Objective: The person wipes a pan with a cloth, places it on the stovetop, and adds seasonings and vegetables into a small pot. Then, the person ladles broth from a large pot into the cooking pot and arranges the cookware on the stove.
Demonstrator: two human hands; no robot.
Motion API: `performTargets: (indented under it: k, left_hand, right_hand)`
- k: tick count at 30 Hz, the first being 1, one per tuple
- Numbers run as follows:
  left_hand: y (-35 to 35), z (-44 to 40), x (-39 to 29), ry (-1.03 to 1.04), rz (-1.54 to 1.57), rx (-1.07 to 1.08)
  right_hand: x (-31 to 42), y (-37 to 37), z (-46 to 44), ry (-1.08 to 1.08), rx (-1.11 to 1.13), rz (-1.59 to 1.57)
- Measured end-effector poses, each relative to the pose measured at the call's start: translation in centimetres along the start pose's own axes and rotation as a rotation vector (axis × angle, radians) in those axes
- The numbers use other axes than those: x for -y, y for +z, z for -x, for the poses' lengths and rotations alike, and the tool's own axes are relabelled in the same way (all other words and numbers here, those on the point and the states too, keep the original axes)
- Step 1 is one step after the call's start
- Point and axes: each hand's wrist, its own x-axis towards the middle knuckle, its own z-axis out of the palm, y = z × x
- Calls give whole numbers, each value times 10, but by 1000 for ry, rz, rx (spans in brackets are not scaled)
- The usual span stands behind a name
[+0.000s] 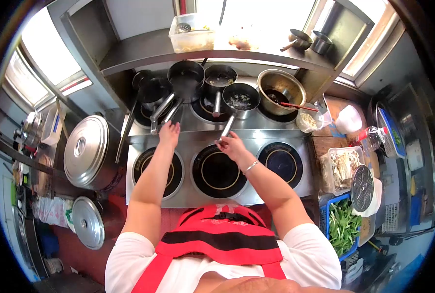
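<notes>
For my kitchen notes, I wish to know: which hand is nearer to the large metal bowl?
Right. The right hand, gripping a pan handle, is in front of the large metal bowl and to its left; the left hand is farther left, near another pan handle.

Legible text: none | red apron [220,239]: white print [226,207], cannot be made out

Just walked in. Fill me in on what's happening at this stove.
Someone in a red apron stands at the stove, the right hand gripping the handle of a pan with small pieces in it. The left hand, fingers extended, is beside a nearby pan handle; whether it touches is hard to tell. A metal bowl stands to the right of the gripped pan.
</notes>
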Motion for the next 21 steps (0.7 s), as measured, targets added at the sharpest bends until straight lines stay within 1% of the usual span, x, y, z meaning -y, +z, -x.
performTargets:
  k: [1,2,3,4,5,6,8,9,10,11,12,14,15,16,17,18,19,21]
  left_hand:
    - [8,6,9,-70,-9,-121]
    - [14,14,18,-111,-87,-67]
    - [17,20,26,-150,-163,-11]
    - [7,10,40,-163,-224,33]
    - [6,16,50,-129,-367,54]
    - [2,14,61,-163,-552,13]
    - [23,47,70,-256,-617,-93]
    - [23,47,74,-260,-623,-80]
    - [22,47,78,-341,-450,-59]
    - [21,45,81,-424,-274,-44]
    - [19,41,84,-435,-279,-45]
    - [14,25,85,-446,-32,82]
    - [8,12,86,-432,25,126]
    - [21,21,80,-395,20,121]
    - [24,17,76,-368,17,193]
    - [27,9,72,-382,37,184]
    - [33,8,66,-398,41,142]
    - [43,3,57,-324,-33,145]
  right_hand:
    - [-3,7,-4,2,47,6]
    - [-5,14,-7,3,96,16]
    - [-7,18,-12,8,96,70]
    - [-8,23,-16,12,95,122]
    - [-5,32,-11,-8,108,180]
    - [-5,32,-15,-23,146,216]
    - [1,35,-9,4,174,336]
    - [1,32,-3,-18,197,406]
    - [0,26,3,-26,190,402]
    - [0,18,10,-36,190,520]
    - [-3,9,20,-38,189,635]
    - [-8,-17,40,-26,148,648]
    - [-14,-35,49,6,134,701]
    - [-20,-54,60,38,116,748]
    - [-25,-72,72,66,87,747]
    - [-33,-92,84,45,51,694]
    - [-39,-113,97,50,18,723]
    - [-54,-155,126,39,-67,780]
